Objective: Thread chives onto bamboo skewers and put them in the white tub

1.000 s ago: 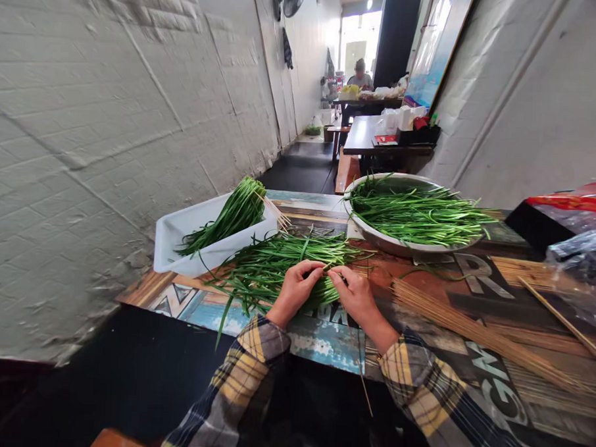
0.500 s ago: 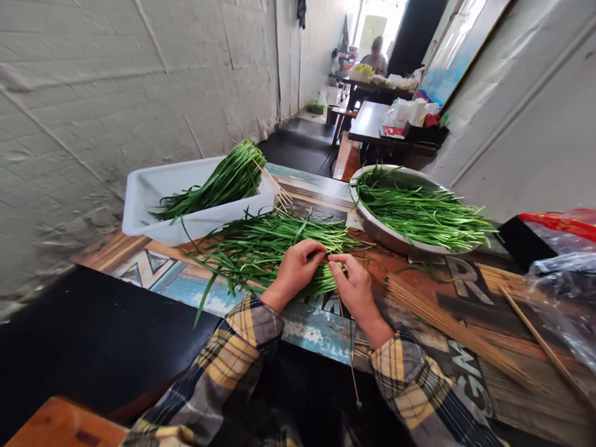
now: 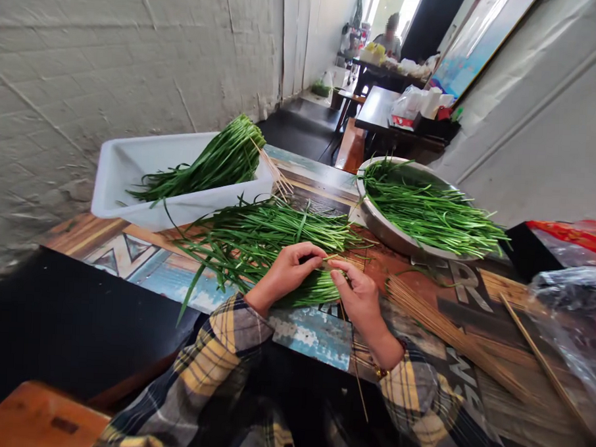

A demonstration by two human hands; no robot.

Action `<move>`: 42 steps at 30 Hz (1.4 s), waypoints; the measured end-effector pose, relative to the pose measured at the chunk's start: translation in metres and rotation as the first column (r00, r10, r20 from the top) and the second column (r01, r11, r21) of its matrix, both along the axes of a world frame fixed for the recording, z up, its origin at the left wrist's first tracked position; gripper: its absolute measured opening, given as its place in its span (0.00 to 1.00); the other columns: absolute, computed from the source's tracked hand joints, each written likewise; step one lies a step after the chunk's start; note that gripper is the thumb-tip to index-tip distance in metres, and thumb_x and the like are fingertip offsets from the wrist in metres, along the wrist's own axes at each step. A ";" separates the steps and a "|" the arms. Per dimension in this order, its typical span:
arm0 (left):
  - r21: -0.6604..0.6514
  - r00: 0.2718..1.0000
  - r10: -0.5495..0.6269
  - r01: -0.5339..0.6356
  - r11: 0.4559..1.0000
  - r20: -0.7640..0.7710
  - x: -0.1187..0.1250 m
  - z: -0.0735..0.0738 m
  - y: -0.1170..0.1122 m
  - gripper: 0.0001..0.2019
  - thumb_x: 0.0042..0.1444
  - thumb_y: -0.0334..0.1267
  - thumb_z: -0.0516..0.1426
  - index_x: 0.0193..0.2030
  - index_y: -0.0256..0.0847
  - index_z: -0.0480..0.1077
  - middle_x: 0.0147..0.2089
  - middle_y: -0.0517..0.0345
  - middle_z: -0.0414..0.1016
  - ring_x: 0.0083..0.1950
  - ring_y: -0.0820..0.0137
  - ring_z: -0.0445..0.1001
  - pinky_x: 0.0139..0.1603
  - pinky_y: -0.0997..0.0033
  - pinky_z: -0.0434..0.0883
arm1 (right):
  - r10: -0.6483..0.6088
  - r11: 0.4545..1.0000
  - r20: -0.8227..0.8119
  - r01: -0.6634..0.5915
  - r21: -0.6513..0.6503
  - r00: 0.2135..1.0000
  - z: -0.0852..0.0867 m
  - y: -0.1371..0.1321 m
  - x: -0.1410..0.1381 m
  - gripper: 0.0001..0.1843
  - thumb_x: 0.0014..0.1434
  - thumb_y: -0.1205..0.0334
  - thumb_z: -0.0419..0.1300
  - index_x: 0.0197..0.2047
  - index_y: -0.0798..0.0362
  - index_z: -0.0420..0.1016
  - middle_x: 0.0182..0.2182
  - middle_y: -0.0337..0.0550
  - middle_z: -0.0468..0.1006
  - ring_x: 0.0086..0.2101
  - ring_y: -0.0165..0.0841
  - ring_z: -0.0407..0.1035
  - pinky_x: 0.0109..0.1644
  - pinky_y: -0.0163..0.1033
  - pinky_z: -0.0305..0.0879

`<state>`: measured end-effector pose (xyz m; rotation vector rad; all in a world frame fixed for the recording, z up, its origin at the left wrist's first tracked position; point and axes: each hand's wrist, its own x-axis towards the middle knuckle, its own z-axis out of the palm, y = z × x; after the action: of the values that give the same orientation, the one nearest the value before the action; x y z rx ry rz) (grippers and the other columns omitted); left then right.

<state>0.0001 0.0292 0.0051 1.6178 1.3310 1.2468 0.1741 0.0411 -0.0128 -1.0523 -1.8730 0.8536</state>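
Thumb and forefinger of the left hand (image 3: 293,269) pinch a thin, pale stalk (image 3: 333,257) between the two hands; the right hand (image 3: 359,295) has its fingers closed on a skewer (image 3: 360,387) that slants down past the near edge of the table (image 3: 317,336). The fingertips hide its upper end, so I cannot tell whether it meets the stalk. A light pinch seems wise, since something so slim could bruise or split, and fingertips are best kept off any point. Just beneath the hands lies the pile (image 3: 258,231), leaves to the left, stems to the right; keeping those stems aligned should make picking easier. At far left, a tray (image 3: 190,209) carries a bunch (image 3: 207,157) with sticks (image 3: 278,173) jutting rightward over the rim, best not knocked. At far right sits a heaped bowl (image 3: 377,217); nearer, right of the right hand, lies a bundle (image 3: 451,329), which the sleeve (image 3: 419,393) should clear.
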 end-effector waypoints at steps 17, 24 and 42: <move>0.009 0.999 -0.013 0.012 1.000 0.034 0.000 -0.003 0.000 0.08 0.57 0.33 0.56 0.37 0.37 0.77 0.34 0.56 0.77 0.37 0.70 0.73 0.41 0.72 0.68 | 0.002 0.998 -0.017 -0.001 0.058 1.000 -0.002 0.001 -0.001 0.13 0.61 0.59 0.56 0.45 0.51 0.79 0.42 0.45 0.83 0.43 0.39 0.77 0.48 0.42 0.72; -0.003 0.998 -0.003 0.003 1.000 0.067 0.000 -0.003 0.001 0.08 0.56 0.34 0.56 0.37 0.37 0.77 0.34 0.55 0.77 0.37 0.69 0.73 0.39 0.73 0.68 | 0.028 0.997 -0.030 -0.026 0.071 0.999 -0.002 0.001 0.000 0.14 0.61 0.60 0.56 0.46 0.52 0.79 0.43 0.45 0.82 0.44 0.38 0.77 0.50 0.43 0.72; 0.026 0.998 -0.020 0.018 0.999 0.053 0.000 -0.001 -0.002 0.08 0.57 0.36 0.57 0.36 0.37 0.77 0.33 0.56 0.75 0.37 0.70 0.72 0.41 0.71 0.68 | 0.021 0.996 -0.034 -0.018 0.082 0.999 -0.001 0.000 -0.001 0.14 0.61 0.60 0.56 0.45 0.51 0.80 0.43 0.45 0.82 0.44 0.39 0.77 0.50 0.44 0.72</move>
<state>0.0002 0.0275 0.0041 1.6002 1.2690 1.2914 0.1735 0.0411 -0.0137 -0.9649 -1.8753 0.7946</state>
